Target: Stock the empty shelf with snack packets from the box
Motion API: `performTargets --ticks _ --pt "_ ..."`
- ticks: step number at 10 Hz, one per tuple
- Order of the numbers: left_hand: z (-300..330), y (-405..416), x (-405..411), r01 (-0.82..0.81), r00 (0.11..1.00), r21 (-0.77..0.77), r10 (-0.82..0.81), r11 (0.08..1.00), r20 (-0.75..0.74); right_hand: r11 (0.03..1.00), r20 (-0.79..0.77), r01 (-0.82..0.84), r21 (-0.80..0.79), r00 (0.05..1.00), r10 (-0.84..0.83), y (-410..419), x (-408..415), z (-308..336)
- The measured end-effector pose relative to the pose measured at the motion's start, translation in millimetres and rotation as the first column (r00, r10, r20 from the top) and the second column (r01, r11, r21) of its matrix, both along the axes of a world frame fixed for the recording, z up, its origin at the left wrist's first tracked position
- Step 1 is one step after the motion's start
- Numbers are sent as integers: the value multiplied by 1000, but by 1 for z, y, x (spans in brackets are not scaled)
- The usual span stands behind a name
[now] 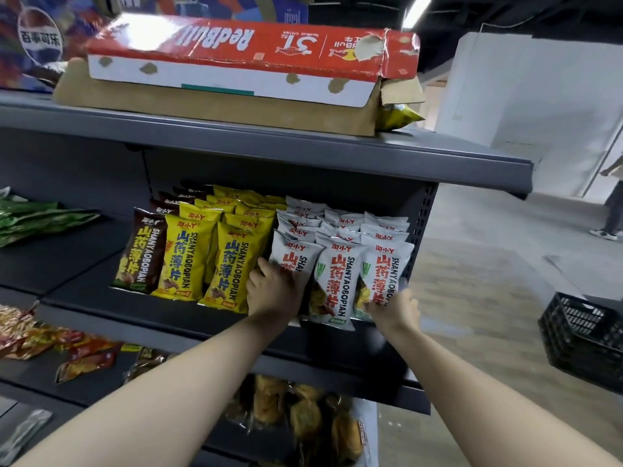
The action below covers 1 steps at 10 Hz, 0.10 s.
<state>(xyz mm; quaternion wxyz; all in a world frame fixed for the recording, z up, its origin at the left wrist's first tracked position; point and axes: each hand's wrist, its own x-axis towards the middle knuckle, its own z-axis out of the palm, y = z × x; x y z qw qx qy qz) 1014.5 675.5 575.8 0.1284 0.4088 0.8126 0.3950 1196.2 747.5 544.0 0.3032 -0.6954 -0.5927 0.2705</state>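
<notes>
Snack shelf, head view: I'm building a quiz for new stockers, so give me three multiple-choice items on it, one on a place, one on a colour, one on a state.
1. Where is the red box?
A. On the shelf above the packets
B. On the floor
C. In the crate

2. What colour are the packets between the brown packets and the white packets?
A. Green
B. Yellow
C. Blue

3. What is the left hand doing?
A. Hanging idle
B. Lifting the box
C. Touching a white packet

Answers: 1 A, the box lies on the top shelf. 2 B, yellow packets fill the middle rows. 3 C, the hand lies against the front left white packet.
</notes>
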Motion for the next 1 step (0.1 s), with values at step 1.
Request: performTargets --ticks 1 --pt "18 -23 6 17 997 191 -30 981 68 998 -55 11 70 998 -7 -8 1 7"
